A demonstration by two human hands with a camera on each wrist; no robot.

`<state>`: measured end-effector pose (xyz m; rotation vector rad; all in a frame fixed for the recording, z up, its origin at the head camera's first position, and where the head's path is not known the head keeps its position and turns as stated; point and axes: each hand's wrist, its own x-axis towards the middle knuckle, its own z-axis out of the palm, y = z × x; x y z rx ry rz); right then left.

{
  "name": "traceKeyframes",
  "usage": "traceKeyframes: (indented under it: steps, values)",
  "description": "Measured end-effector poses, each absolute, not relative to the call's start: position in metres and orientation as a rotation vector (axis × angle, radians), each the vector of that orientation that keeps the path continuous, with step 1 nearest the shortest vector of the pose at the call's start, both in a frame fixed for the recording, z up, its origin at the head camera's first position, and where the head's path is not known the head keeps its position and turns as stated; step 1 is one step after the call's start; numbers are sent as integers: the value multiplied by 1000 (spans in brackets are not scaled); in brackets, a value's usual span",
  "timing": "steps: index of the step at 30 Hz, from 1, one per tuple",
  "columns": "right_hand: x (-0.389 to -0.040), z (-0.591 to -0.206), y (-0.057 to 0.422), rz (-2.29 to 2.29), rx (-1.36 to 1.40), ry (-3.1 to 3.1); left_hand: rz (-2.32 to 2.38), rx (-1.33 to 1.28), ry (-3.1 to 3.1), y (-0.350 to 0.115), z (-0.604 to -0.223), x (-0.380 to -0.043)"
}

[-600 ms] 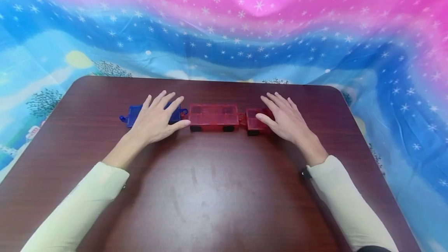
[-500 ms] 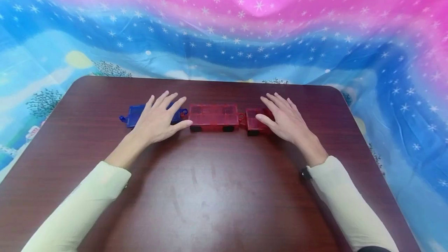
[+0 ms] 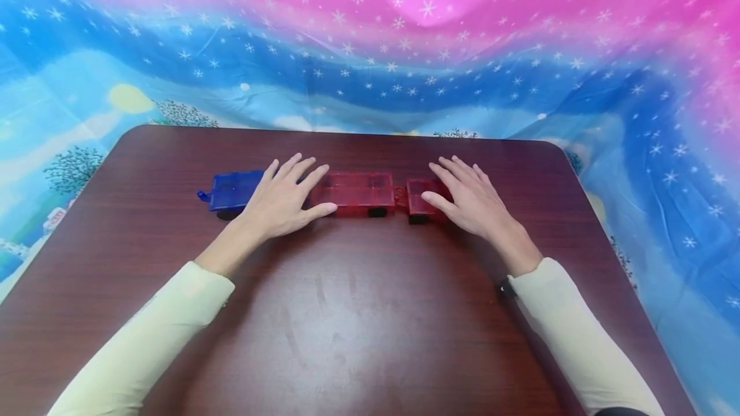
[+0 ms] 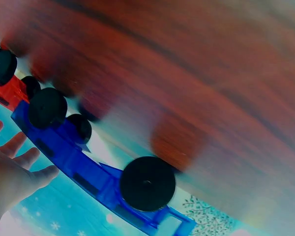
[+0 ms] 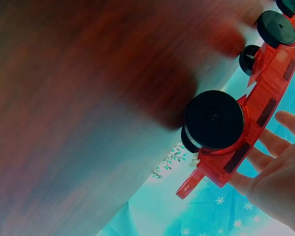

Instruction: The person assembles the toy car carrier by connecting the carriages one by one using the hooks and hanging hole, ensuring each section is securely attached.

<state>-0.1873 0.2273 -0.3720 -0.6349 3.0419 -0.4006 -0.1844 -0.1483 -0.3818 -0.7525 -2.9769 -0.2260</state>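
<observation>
The left hand (image 3: pixel 286 201) has slid to the right, off most of the blue car (image 3: pixel 231 190). It now lies flat across the joint with the long red car (image 3: pixel 358 191), its thumb at that car's near edge.

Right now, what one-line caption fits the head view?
Two hands, left and right, rest flat on a blue and red toy train on a dark table.

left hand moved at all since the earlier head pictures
Yes. The left hand slid right along the table, off the blue car onto the long red car.
</observation>
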Motion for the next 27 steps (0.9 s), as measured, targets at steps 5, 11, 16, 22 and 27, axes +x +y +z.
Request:
traceKeyframes:
  steps: [5, 11, 16, 22, 27]
  values:
    - [-188, -372, 226, -367, -652, 3038, -215, -773, -2985, -140, -382, -184]
    - [-188, -373, 226, -315, -662, 3042, -185, -801, -2982, -135, -383, -184]
    - [-187, -375, 225, -253, -677, 3033, -180, -823, -2975, -132, -385, -185]
    - [-187, -377, 224, -227, -685, 3021, -158, -852, -2965, -127, -386, -188]
    - [-188, -378, 222, -214, -691, 3017, -134, -871, -2968, -120, -387, -191]
